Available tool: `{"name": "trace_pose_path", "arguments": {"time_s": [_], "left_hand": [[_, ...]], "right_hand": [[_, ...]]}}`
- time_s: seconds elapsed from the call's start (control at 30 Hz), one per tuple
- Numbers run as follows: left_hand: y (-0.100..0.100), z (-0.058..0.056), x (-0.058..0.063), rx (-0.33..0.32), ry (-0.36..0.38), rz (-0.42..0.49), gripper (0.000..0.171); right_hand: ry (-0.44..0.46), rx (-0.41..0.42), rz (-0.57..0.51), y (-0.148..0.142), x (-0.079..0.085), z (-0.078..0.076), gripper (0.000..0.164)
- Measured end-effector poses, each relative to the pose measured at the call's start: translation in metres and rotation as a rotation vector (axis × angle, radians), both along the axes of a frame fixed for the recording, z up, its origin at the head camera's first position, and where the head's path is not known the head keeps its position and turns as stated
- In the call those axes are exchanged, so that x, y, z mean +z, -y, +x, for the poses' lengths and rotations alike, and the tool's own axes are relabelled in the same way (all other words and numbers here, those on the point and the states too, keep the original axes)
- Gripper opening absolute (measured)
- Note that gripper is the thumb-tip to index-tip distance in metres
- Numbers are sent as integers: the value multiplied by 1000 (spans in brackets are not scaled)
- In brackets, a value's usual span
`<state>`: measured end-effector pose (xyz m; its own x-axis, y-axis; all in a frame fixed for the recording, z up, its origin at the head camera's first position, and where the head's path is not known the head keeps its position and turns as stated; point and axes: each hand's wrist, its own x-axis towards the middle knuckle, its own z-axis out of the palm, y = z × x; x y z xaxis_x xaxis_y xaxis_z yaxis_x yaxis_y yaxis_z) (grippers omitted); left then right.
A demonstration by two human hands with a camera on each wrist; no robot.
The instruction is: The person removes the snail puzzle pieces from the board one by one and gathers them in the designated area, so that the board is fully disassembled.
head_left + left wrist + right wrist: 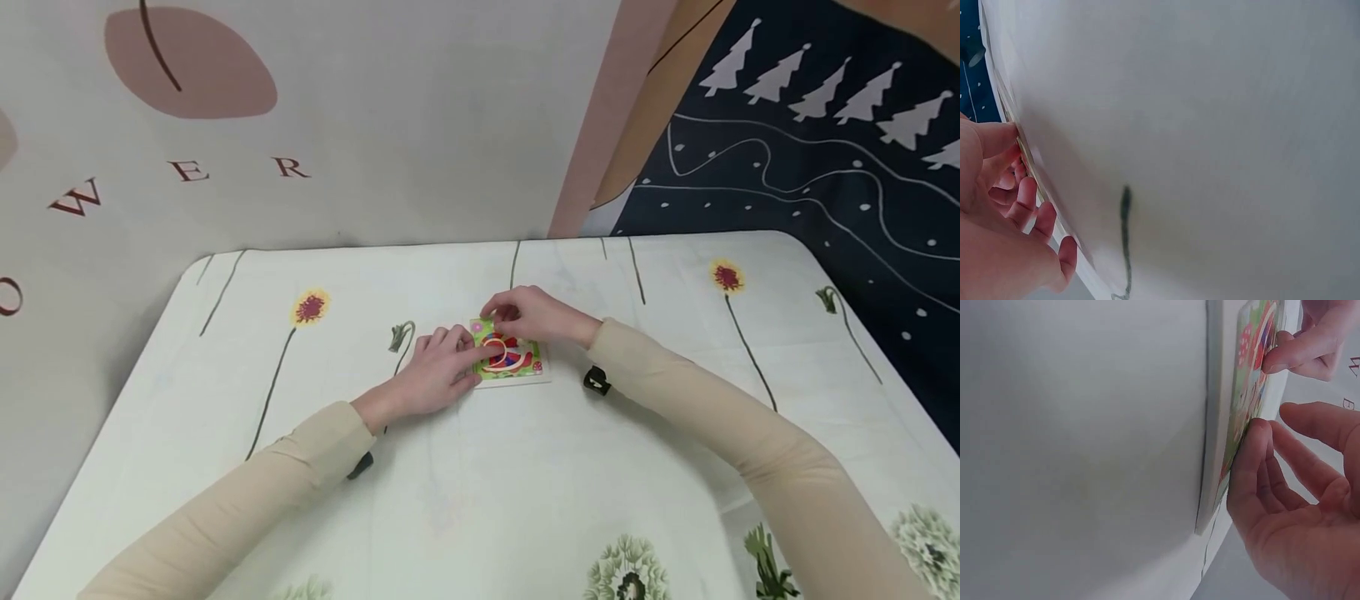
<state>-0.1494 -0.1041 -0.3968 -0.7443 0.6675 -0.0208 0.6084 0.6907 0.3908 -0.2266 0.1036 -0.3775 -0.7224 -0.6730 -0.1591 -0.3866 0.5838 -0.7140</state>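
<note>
A small, thick, pale-edged board (531, 373) with a bright picture in green, red and blue lies flat on the table. My left hand (435, 371) is at its left side, the index finger stretched over the picture and touching it. At the board's far edge, my right hand (538, 315) bends over the picture. In the right wrist view, fingertips of my right hand (1300, 500) touch the face of the board (1244, 381), while another digit stands apart from it. The left wrist view shows my left hand (1004, 212) mostly from below, with the picture hidden.
A white cloth printed with flowers covers the table (465, 475). Behind it hangs a pale printed curtain (420, 125), with a dark blue tree-patterned cloth (787, 167) at the right. Dark straps (597, 381) show at both wrists.
</note>
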Motion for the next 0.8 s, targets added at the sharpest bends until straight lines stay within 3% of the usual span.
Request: {"name": "trace_pose_path", "arguments": {"time_s": [0.8], "left_hand": [[0,-2,2,1,17,-1,45]], "right_hand": [[116,-54,86,14,5,-7,20]]}}
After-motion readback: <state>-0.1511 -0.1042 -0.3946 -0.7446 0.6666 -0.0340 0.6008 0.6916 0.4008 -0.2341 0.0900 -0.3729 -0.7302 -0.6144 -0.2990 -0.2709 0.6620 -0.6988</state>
